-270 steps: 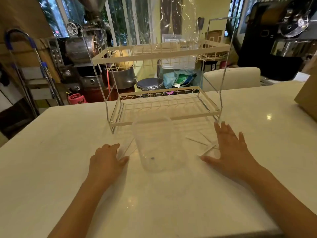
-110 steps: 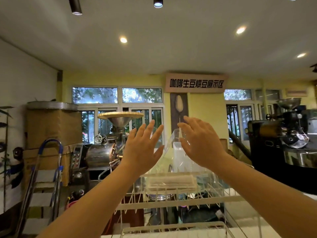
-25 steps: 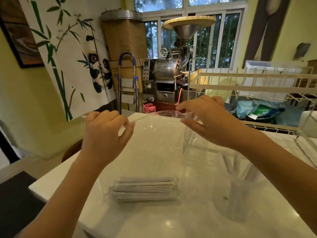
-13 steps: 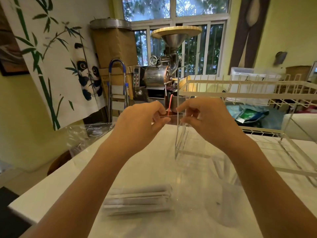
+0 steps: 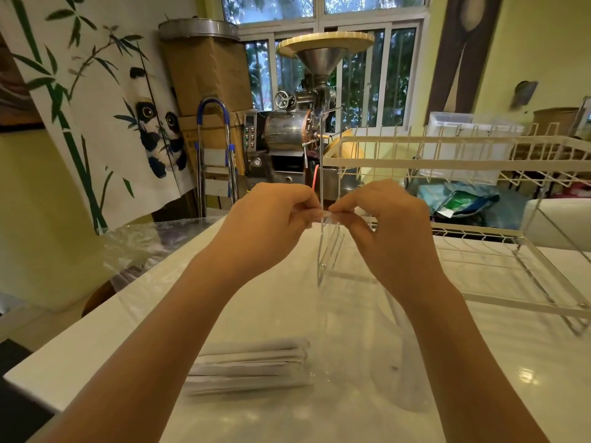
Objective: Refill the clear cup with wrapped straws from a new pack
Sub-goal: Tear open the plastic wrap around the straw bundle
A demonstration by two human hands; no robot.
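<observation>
A clear plastic pack hangs over the white table, and a bundle of white wrapped straws (image 5: 252, 366) lies in its bottom end. My left hand (image 5: 271, 222) and my right hand (image 5: 383, 225) pinch the pack's top edge (image 5: 324, 215) side by side, fingertips almost touching. The clear cup (image 5: 399, 356) stands on the table below my right forearm, partly hidden by the arm and the film, with a few straws leaning inside it.
A white wire dish rack (image 5: 479, 270) stands on the table to the right, close behind the cup. Crumpled clear film (image 5: 144, 247) lies at the table's far left corner. A coffee roaster (image 5: 303, 129) and a folded step ladder (image 5: 214, 155) stand behind the table.
My hands have come together from apart, and both now pinch the pack's top edge. The head view has lifted slightly and shifted right.
</observation>
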